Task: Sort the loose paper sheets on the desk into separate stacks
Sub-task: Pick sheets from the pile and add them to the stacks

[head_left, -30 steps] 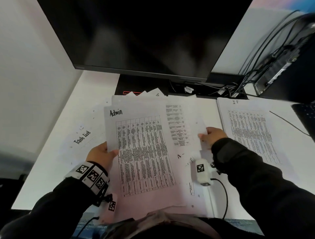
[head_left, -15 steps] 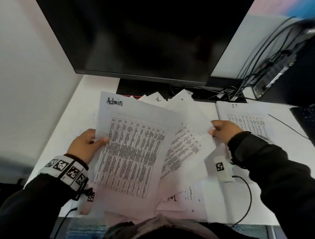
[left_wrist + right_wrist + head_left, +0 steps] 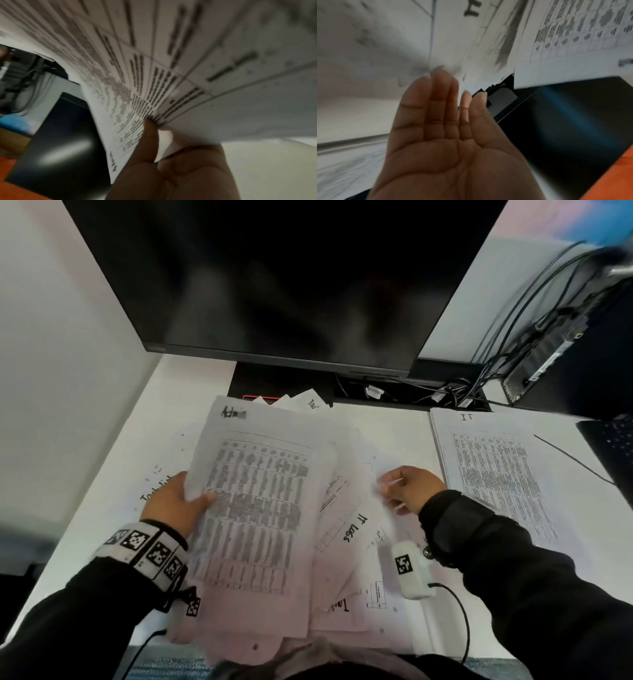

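My left hand (image 3: 193, 499) grips a printed table sheet headed "Admin" (image 3: 253, 508) by its left edge, thumb on top, and holds it lifted over the loose pile of sheets (image 3: 346, 587) at the desk's front. In the left wrist view the thumb (image 3: 149, 129) presses on the Admin sheet (image 3: 171, 67), which is bowed. My right hand (image 3: 394, 487) hovers at the pile's right edge; the right wrist view shows its fingers (image 3: 443, 86) straight, holding nothing. A sheet marked "IT Labs" (image 3: 356, 525) lies exposed. A stack headed "IT" (image 3: 496, 474) lies at the right.
A large dark monitor (image 3: 274, 285) stands at the back, its base (image 3: 274, 385) just behind the pile. Cables (image 3: 445, 395) and a small black computer (image 3: 548, 354) fill the back right. A dark keyboard corner (image 3: 609, 446) is at far right. A "Task list" sheet (image 3: 156, 491) lies under my left hand.
Both hands raised sheets off the pile. The left hand carried the Admin sheet left. The right hand let go of the sheet it pinched, and that sheet dropped back.
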Demonstrator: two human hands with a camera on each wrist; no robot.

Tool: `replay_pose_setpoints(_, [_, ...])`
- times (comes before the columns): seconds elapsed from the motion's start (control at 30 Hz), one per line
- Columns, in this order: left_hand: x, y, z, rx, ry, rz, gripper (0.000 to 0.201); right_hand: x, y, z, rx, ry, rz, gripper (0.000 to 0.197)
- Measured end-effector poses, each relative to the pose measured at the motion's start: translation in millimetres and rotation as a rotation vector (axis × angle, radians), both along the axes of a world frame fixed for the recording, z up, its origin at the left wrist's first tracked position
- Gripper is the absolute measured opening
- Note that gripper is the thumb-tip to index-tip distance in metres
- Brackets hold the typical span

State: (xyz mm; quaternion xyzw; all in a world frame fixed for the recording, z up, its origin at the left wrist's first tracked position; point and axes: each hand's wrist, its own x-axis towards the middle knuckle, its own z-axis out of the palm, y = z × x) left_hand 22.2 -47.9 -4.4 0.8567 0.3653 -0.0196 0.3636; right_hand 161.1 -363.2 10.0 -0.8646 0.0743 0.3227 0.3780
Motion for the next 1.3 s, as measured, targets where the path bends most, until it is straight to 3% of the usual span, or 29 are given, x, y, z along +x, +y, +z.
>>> replay_pose_setpoints(0.07, [-1, 16, -7, 0.116, 0.082, 0.025, 0.033, -4, -2, -4, 0.014, 0.041, -0.047, 0.014])
replay_pose_setpoints(0.13, [0, 23, -13, 0.183, 0.169, 0.008, 0.038, -9, -2, -8, 0.085, 0.116, -0.102, 0.017])
replay_pose_setpoints(0.27, [4, 14, -22, 0.18, 0.284, -0.054, 0.052, -19, 6, -13, 0.192, 0.214, -0.167, 0.021])
replay_pose_setpoints(0.4, [7, 5, -25, 0.165, 0.289, -0.106, 0.064, -25, 19, -16, 0.234, 0.273, -0.245, 0.018])
replay_pose_setpoints(0.47, [7, -1, -26, 0.113, 0.296, -0.135, 0.069, -26, 25, -19, 0.194, 0.231, -0.241, 0.024])
replay_pose_setpoints(0.57, [5, -10, -26, 0.082, 0.272, -0.134, 0.066, -29, 30, -18, -0.027, 0.099, -0.095, 0.017])
replay_pose_setpoints(0.7, [3, -8, -18, 0.277, 0.123, -0.124, 0.05, -24, 22, -16, -0.06, 0.021, -0.092, 0.022])
replay_pose_setpoints(0.8, [5, 0, -11, 0.141, -0.093, -0.188, 0.041, -17, 17, -13, -0.061, 0.004, -0.091, 0.037])
replay_pose_setpoints(0.87, [4, 0, -5, -0.049, -0.137, -0.209, 0.036, -15, 20, -10, -0.037, -0.021, -0.06, 0.03])
replay_pose_setpoints(0.93, [3, -7, 0, -0.169, -0.099, -0.204, 0.034, -14, 26, -11, 0.002, -0.023, -0.044, 0.017])
replay_pose_setpoints(1.13, [-5, -21, -3, -0.266, -0.022, -0.159, 0.056, -20, 40, -2, 0.024, -0.048, 0.012, 0.026])
replay_pose_setpoints(1.2, [-12, -23, -3, -0.243, 0.011, -0.168, 0.046, -15, 38, -3, 0.064, -0.066, -0.027, 0.02])
replay_pose_setpoints(1.3, [-23, -30, -2, -0.29, 0.018, -0.161, 0.022, -1, 29, -11, -0.026, -0.075, -0.065, 0.031])
